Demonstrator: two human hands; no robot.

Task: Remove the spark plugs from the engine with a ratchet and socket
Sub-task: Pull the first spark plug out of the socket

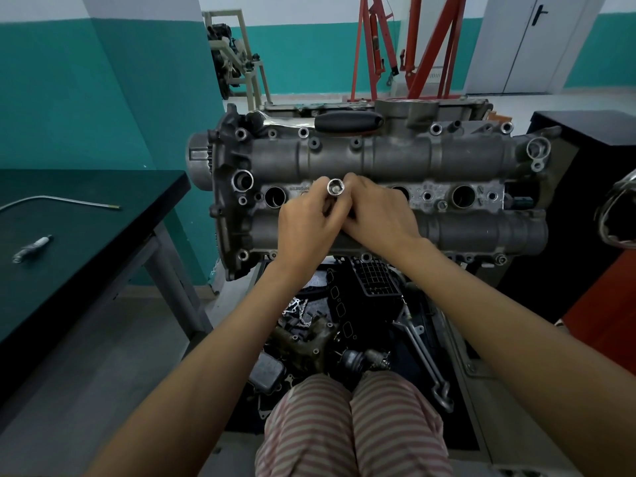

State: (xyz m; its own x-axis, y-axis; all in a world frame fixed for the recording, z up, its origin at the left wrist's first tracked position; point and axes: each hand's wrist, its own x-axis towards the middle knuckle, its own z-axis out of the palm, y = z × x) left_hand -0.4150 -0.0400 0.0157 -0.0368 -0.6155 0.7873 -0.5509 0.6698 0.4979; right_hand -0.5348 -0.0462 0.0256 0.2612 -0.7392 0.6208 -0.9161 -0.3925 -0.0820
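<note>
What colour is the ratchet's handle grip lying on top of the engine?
Black, on a shiny chrome ratchet; it shows in the head view.

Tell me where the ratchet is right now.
In the head view the ratchet lies untouched along the far top edge of the engine, left of centre, beyond both hands, its black handle pointing right.

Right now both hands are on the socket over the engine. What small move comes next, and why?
Probably fetch the ratchet lying along the engine's far edge. The socket stands upright with its open end showing, held by the left hand and right hand, so no driver is on it yet.
</note>
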